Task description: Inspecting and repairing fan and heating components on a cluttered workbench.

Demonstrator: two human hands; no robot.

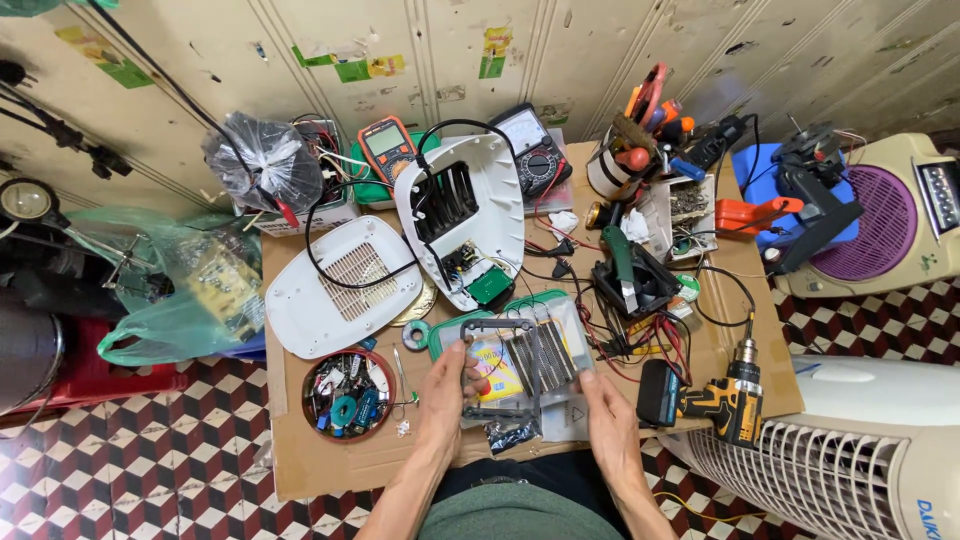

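Observation:
My left hand (450, 385) and my right hand (607, 412) together hold a dark rectangular frame with several grey metal strips across it (530, 358), just above the cardboard-covered table (330, 460). The left hand grips its left side, the right hand its lower right corner. Under it lie a yellow packet (492, 362) and a green-rimmed tray (445, 330). Beyond it sits an opened white plastic housing (470, 215) with a green circuit board (489, 285), joined by a black cable to a white vented cover (340, 285).
A round tin of small parts (348, 392) sits left of my hands, a yellow-black cordless drill (722, 398) to the right. Two multimeters (388, 143), a tool cup (632, 150), a black fan (632, 282) and tangled wires crowd the back. White fan units (860, 470) stand at right.

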